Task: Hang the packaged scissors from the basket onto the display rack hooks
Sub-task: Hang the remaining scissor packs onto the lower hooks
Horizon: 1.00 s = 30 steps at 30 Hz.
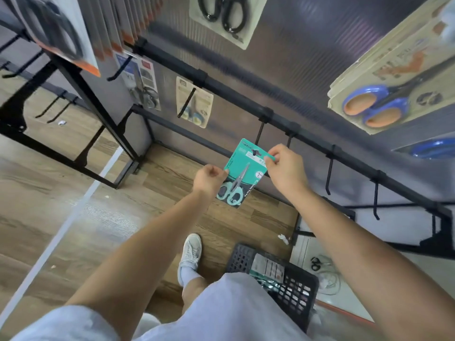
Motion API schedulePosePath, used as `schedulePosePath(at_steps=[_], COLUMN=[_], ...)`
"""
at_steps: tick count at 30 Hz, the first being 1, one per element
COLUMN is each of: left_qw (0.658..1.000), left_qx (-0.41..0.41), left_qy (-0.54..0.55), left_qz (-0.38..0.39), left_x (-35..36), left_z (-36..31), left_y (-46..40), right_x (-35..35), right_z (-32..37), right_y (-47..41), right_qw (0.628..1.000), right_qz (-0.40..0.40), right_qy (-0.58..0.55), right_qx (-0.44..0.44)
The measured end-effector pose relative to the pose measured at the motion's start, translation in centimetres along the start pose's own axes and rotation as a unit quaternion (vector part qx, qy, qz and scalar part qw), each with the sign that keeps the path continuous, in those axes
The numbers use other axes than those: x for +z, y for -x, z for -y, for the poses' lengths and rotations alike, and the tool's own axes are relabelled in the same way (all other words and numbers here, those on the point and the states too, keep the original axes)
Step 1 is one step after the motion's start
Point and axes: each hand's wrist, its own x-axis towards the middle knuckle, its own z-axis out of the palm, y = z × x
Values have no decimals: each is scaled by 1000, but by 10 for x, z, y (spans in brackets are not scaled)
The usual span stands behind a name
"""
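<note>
Both hands hold one teal card package with small teal-handled scissors up at the black metal display rack rail. The left hand pinches the card's left edge with curled fingers, and the right hand pinches its upper right corner. The punched hole at the top of the card sits right at the tip of a black wire hook just beyond the hands, so this package looks to be in the act of being threaded on, not yet hanging free.

Several packages already hang farther off: a pale card with blue-handled scissors up and to the left of the hands, a white-and-blue card beyond it, black-handled scissors high above, and a stack with blue-and-orange handles above the right hand. Bare hooks stand right of the right hand, so room is left.

Below the right forearm, the black perforated plastic basket on the wooden floor holds more packages, so a fair share of the work appears to be left. Nothing blocks the hook; only the neighbouring hook close to the right hand crowds it.
</note>
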Motion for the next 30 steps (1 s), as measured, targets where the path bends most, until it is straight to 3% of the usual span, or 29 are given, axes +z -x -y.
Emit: schedulePosePath(at_steps=[9,20,30], left_qw=[1000,997,965], left_qx=[8,35,174], left_qy=[4,-63,-198], left_qz=[-6,-8,-1], left_x=[21,25,-3], left_z=[-24,-53,-83], left_y=[-24,-52,-8], right_x=[-22,-22,-27], right_z=[-1,2,16], right_y=[-37,-68,-33], right_qw=[976,973,976], right_qz=[-3,-4,-15], right_qy=[185,205,189], right_qx=[-112,-105,-109])
